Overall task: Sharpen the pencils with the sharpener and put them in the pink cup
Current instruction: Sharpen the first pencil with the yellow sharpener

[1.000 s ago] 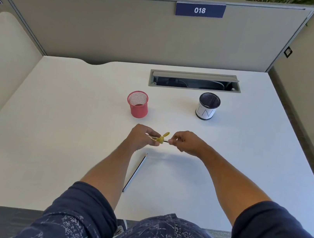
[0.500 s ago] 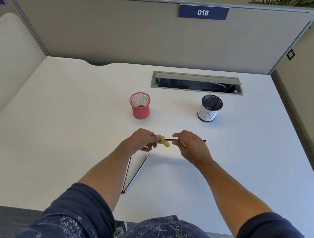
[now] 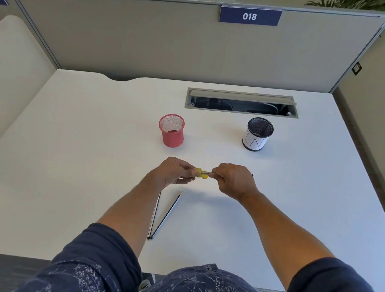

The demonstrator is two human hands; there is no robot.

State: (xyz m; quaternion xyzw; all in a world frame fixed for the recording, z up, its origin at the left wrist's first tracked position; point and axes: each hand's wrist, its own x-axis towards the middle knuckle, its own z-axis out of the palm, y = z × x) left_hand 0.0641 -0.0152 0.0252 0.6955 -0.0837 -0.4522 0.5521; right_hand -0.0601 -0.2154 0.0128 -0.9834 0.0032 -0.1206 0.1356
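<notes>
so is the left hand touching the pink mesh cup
Apart. In the head view, bare white desk shows between the left hand and the pink mesh cup.

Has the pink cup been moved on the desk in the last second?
No. The pink cup sits in the same spot relative to the cable slot and the black-and-white cup; only the camera shifted.

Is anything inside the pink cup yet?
The pink cup looks empty: mesh wall and pink bottom show through its open top, and no pencil sticks out. The near inner wall is hidden by the rim. Two pencils lie on the desk.
</notes>
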